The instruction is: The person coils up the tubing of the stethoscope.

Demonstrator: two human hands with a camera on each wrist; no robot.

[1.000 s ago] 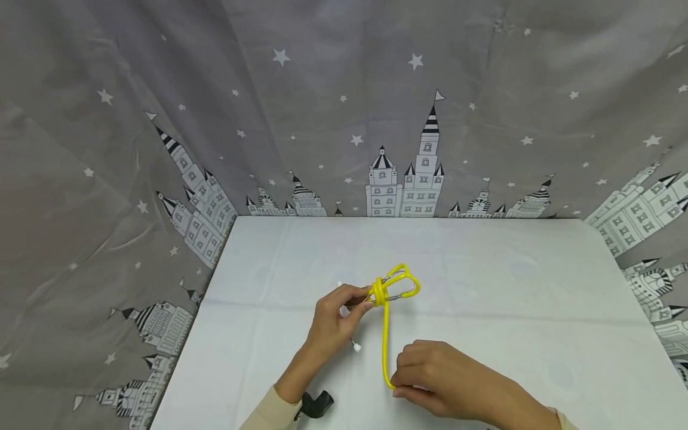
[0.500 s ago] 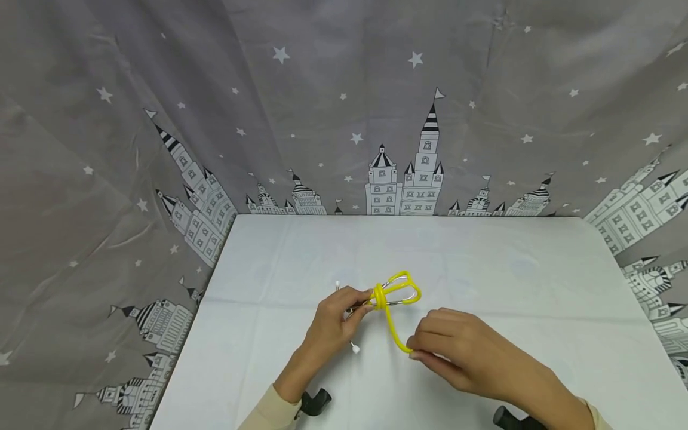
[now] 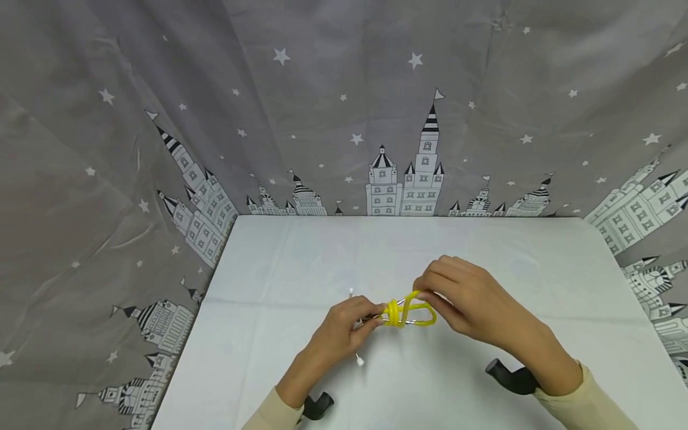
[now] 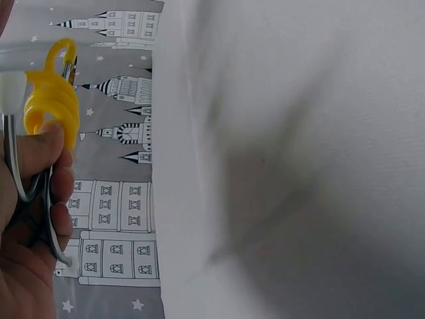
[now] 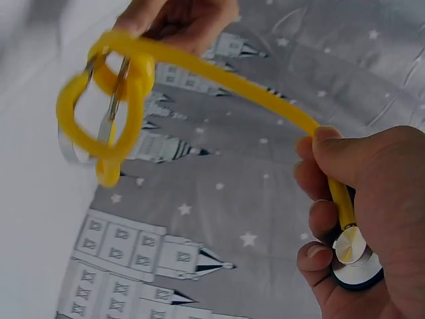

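A stethoscope with yellow tubing [image 3: 394, 313] is held above the table, its tubing looped and wound into coils around the metal ear tubes. My left hand [image 3: 344, 325] pinches it beside the coils; white ear tips [image 3: 360, 361] stick out past the fingers. In the left wrist view, the thumb lies against the yellow coils [image 4: 56, 109] and the metal ear tubes [image 4: 50, 212] cross the palm. My right hand [image 3: 467, 295] grips the tubing's loose end. The right wrist view shows the silver chest piece [image 5: 352, 256] against its fingers, with a tubing stretch [image 5: 246, 90] running to the coils.
A white cloth-covered table [image 3: 258, 263] lies under both hands. Behind it hangs a grey curtain [image 3: 322, 71] printed with castles and stars. Black wrist-camera mounts [image 3: 510, 377] sit at both wrists.
My right hand has moved up and away from me, carrying the tubing end from below the coils to their upper right. The left hand has shifted slightly right and nearer me.
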